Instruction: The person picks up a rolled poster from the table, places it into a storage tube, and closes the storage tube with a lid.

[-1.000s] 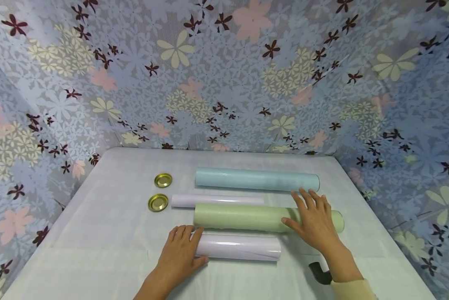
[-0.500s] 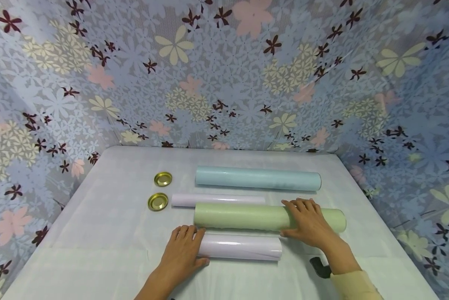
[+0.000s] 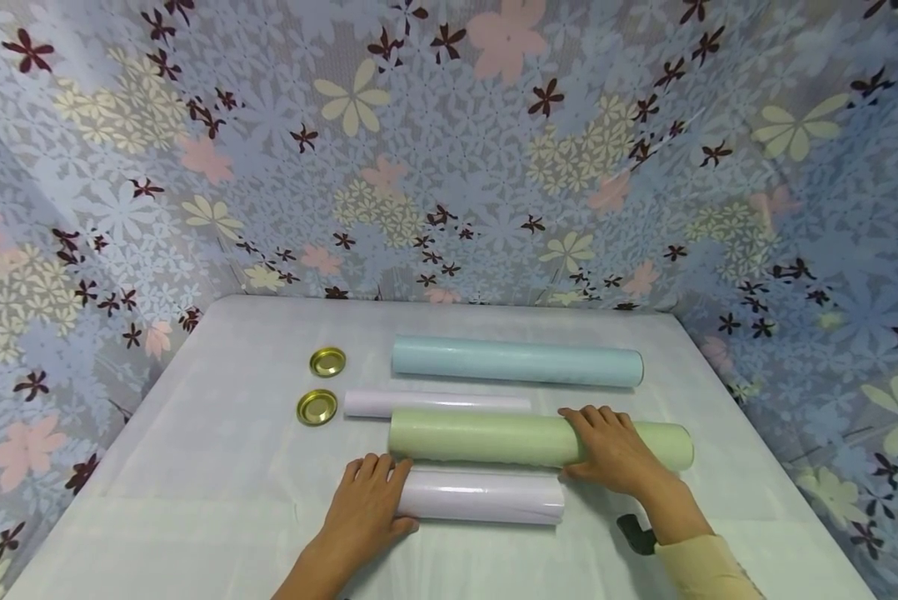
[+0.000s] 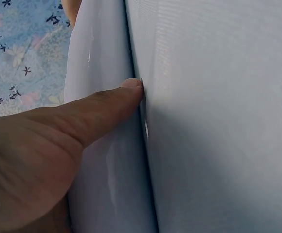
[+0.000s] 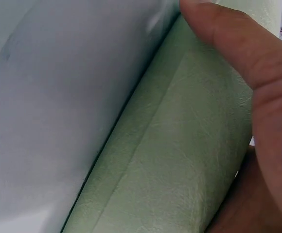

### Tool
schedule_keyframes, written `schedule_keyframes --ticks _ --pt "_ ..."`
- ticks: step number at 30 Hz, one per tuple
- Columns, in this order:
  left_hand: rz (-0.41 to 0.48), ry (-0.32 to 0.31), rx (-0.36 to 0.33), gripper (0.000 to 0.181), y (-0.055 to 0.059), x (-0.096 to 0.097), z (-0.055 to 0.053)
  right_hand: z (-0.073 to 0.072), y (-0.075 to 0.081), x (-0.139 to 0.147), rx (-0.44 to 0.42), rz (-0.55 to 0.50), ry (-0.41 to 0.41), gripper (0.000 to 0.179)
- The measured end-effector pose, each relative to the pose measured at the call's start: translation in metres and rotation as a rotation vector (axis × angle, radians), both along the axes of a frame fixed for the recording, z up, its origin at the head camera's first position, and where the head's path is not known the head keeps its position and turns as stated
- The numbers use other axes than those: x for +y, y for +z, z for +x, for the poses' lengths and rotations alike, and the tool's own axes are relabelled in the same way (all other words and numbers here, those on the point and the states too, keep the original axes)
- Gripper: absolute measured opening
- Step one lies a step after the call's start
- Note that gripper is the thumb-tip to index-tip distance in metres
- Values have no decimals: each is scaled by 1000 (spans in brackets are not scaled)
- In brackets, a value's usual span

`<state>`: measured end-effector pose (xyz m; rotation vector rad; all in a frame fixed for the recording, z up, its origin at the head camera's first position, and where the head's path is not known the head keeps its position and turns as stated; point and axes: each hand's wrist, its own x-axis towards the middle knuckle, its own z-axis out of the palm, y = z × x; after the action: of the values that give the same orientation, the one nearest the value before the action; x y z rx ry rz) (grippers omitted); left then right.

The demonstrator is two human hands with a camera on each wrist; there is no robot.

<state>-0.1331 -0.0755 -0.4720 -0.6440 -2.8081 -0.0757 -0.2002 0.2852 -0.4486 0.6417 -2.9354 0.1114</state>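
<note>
Clasping the green roll [image 3: 486,437], the right hand [image 3: 610,450] has its fingers curled over the far side, thumb on the near one; likewise, the left hand [image 3: 370,500] grips the nearer white roll [image 3: 486,497] by its left end. Both lie crosswise on the worktop [image 3: 194,533], so these grips probably prevent rolling.

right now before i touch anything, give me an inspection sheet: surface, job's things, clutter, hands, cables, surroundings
Surface: pale table, faint creases showing.
Job's things: front white roll and, just behind it, green roll, lying roughly parallel.
Clutter: thin white roll; blue roll farthest back; near gold dish and far gold dish, both to the left; black item front right, partly hidden, identity unclear.
Hands: left hand grips the front white roll's left end; right hand grips the green roll right of its middle.
Cables: nothing seen.
Surroundings: floral cloth behind and at both sides.
</note>
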Motion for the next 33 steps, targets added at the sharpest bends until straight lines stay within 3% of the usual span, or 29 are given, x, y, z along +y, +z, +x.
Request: schedule_keyframes --ticks 11,21,33 --pt "9 -4 -3 70 -2 1 0 -2 -5 1 63 63 21 88" --pt "-2 -10 40 61 0 0 2 -5 -10 1 127 34 36 80" --pt "3 -14 96 59 1 -1 4 -4 -10 1 94 46 18 76"
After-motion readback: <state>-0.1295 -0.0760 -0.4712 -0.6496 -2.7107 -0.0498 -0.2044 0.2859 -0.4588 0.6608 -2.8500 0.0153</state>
